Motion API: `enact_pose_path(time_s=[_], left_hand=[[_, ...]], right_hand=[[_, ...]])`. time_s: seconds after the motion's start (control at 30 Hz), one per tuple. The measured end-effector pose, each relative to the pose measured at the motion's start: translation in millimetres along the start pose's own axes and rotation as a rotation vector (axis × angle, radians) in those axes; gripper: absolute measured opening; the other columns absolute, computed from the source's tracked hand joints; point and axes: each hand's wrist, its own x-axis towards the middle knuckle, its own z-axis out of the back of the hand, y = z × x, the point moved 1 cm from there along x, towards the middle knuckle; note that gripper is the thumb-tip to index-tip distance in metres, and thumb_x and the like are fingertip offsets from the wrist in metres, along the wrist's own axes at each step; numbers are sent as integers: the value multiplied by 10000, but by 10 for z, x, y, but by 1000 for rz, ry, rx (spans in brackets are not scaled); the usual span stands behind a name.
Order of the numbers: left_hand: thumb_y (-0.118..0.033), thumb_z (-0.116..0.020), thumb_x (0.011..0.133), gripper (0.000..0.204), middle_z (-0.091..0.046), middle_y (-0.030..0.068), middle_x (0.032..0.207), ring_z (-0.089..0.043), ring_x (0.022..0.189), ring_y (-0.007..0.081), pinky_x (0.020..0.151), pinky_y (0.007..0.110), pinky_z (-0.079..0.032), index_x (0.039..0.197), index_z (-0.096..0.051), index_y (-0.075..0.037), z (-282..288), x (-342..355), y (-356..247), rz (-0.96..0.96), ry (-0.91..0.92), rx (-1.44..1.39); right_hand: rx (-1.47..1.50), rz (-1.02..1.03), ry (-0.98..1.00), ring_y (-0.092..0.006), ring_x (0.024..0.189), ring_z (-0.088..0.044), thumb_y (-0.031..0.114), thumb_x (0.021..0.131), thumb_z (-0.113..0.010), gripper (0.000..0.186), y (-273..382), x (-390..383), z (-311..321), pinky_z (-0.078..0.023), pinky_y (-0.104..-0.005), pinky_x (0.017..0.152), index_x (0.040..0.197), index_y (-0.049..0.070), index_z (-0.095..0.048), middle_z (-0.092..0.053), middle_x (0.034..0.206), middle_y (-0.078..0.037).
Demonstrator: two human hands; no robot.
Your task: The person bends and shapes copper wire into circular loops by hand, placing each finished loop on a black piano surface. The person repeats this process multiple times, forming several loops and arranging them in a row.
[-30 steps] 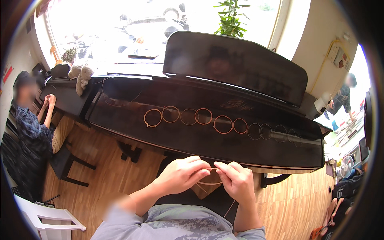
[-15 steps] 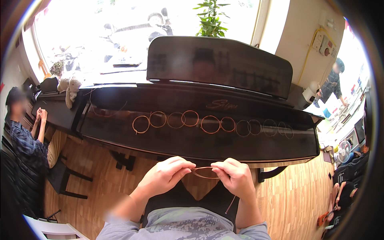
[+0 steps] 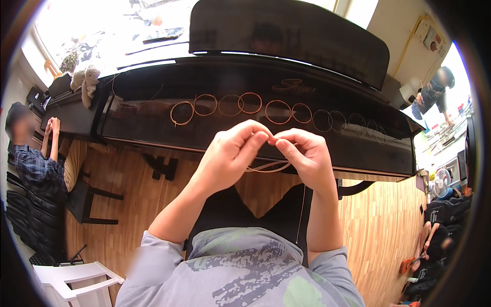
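My left hand [image 3: 232,151] and my right hand [image 3: 307,156] meet at the fingertips in front of a black piano [image 3: 148,125]. Both pinch a coiled copper-coloured string [image 3: 267,171], whose loop hangs below my fingers. A thin loose end of string [image 3: 302,215] dangles beneath my right hand. Beyond my hands, several wire coils lie in a row on the piano's closed lid. Copper-coloured ones such as this coil [image 3: 182,124] are on the left; thin silvery ones such as this coil [image 3: 322,129] are on the right.
A loose thin wire [image 3: 113,92] and a plush toy [image 3: 88,82] are at the piano's left. Another person [image 3: 36,158] sits at far left by a black bench [image 3: 94,202]. A white chair [image 3: 76,279] stands lower left. A second person [image 3: 434,94] is at far right.
My hands have risen and come together, fingertips now meeting over the string. The view has tilted, so the piano sits higher in the picture. The loose end now hangs more visibly.
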Motion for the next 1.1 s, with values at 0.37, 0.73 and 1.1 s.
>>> enact_pose_path(time_s=[0.37,0.73,1.1], left_hand=[[-184,-508,976,205,-389,-90,533,-292,449,-18,416,175,-207,903,-615,-25,24,81,352,22,-111,-387],[-165,-561,949,184,-408,-103,597,-281,507,-21,448,181,-206,914,-629,3,44,38,423,84,-54,-353],[-156,-567,942,175,-482,-79,649,-359,566,-8,491,175,-285,912,-639,0,28,24,488,151,14,-286]], right_hand=[[180,-213,-39,12,542,-408,171,924,-600,165,-146,-154,189,-312,-151,457,976,27,-661,-511,651,61],[245,-151,-157,38,438,-267,132,936,-568,146,-262,-157,206,-174,-169,398,919,5,-638,-402,545,111],[-8,-206,-53,12,575,-403,156,900,-636,196,-231,-222,192,-314,-169,512,1041,24,-614,-512,665,75]])
